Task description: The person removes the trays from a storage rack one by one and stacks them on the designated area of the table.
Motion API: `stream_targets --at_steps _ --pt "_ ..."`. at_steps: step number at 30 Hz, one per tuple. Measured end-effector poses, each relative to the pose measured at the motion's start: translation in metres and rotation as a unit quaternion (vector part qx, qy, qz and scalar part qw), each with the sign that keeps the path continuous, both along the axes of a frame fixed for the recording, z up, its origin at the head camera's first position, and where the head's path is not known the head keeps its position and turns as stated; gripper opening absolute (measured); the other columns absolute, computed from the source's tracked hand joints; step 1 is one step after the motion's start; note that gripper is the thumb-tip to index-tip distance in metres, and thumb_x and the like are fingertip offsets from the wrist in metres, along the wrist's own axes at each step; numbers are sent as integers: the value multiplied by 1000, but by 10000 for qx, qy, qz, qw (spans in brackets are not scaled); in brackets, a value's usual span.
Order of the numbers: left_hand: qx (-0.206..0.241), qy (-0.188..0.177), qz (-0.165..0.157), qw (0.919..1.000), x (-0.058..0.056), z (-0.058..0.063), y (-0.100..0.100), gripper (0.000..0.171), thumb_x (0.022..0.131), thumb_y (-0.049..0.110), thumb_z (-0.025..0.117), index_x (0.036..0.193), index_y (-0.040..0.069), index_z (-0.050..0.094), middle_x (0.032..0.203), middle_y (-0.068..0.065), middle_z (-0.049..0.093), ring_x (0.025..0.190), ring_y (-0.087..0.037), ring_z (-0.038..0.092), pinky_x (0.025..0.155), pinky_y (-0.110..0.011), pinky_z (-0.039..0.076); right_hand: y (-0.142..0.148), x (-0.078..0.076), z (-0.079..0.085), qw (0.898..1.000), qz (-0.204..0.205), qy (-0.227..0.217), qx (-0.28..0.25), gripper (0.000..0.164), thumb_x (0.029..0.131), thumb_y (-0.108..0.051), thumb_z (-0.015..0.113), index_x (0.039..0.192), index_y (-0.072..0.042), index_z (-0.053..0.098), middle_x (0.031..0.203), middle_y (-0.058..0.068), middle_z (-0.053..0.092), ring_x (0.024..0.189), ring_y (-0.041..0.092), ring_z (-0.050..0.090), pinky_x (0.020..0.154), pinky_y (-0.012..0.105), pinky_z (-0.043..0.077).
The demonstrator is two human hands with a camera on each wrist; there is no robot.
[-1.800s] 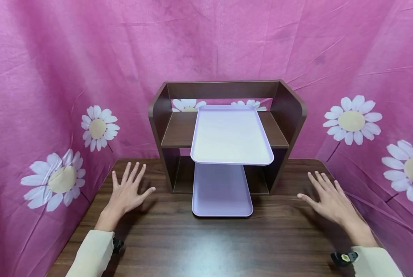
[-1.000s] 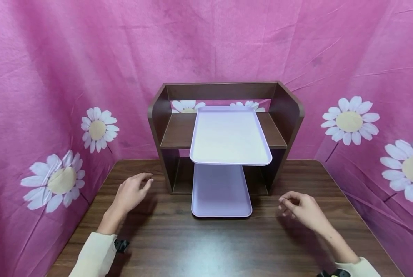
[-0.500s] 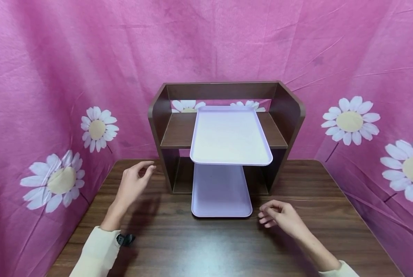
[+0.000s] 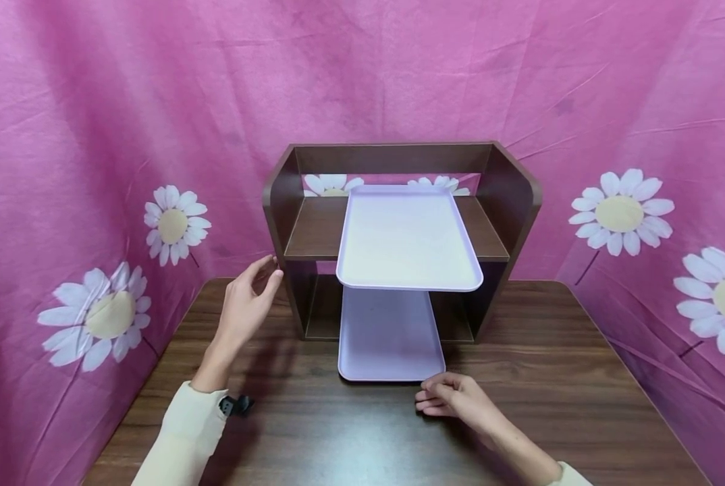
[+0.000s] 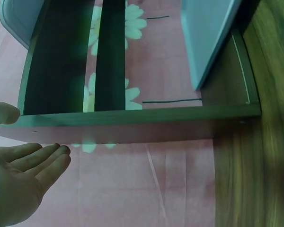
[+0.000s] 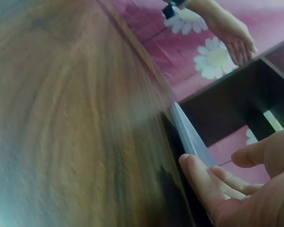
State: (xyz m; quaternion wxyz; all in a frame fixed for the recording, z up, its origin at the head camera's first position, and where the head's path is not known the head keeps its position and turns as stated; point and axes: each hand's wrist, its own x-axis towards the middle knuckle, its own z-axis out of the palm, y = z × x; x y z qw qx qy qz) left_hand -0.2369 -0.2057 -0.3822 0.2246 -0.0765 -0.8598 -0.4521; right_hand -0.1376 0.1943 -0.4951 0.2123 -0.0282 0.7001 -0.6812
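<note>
A dark brown two-level shelf (image 4: pixel 393 159) stands at the back of the table. On its upper board lies a lilac tray (image 4: pixel 408 236), jutting out over the front. A second lilac tray (image 4: pixel 389 337) lies lower down and also sticks out forward. My left hand (image 4: pixel 241 307) is at the left side panel (image 5: pixel 142 130), thumb spread from the straight fingers; in the head view its fingertips are close to the panel's front edge. Beside the lower tray's front right corner is my right hand (image 4: pixel 456 398), fingers loosely bent. Whether these fingertips touch the rim, I cannot tell.
The wood-grain table (image 4: pixel 350 439) spreads out in front of the shelf. Pink cloth (image 4: pixel 393 74) with printed daisies hangs behind and on both sides. A black band (image 4: pixel 236 406) sits at the left cuff.
Both hands were spread flat above the table's sides. The left has risen to the shelf's left panel, and the right has come inward to the lower tray's corner. Shelf and trays stayed put.
</note>
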Motion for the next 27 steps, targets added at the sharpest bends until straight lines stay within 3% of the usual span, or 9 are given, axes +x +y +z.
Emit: stream_targets --at_steps 6,15,22,25,27 --pt "70 -17 -53 10000 -6 5 5 52 107 26 66 152 2 56 144 -22 67 133 -36 66 116 -49 48 -12 3 -8 9996 -31 -203 -215 41 110 -8 51 132 27 50 117 33 73 103 30 79 90 34 64" --pt "592 -249 -301 9975 -13 10 10 56 107 29 67 155 3 52 149 -22 63 139 -33 61 117 -46 49 -24 10 -18 9953 -61 -552 -794 43 110 -11 49 133 26 43 122 33 72 112 31 75 100 37 61" --pt "1029 -431 -534 9923 -18 12 14 58 107 29 67 156 2 50 153 -23 59 143 -34 58 119 -47 46 -31 9 -20 9690 -623 -1272 -2023 31 110 -8 50 128 17 45 130 36 67 119 33 73 108 38 56" --pt "1199 -479 -631 9896 -20 10 17 57 108 29 66 155 2 51 152 -22 60 141 -32 59 119 -46 46 -35 8 -19 9577 -832 -1350 -2401 24 110 -4 46 125 15 45 138 41 60 123 34 71 112 40 53" --pt "1199 -493 -606 9897 -21 9 19 55 108 29 66 154 3 53 148 -21 63 138 -30 61 117 -39 49 -37 8 -19 9520 -958 -1367 -2566 27 110 -3 44 129 17 42 145 45 52 127 35 68 115 41 51"
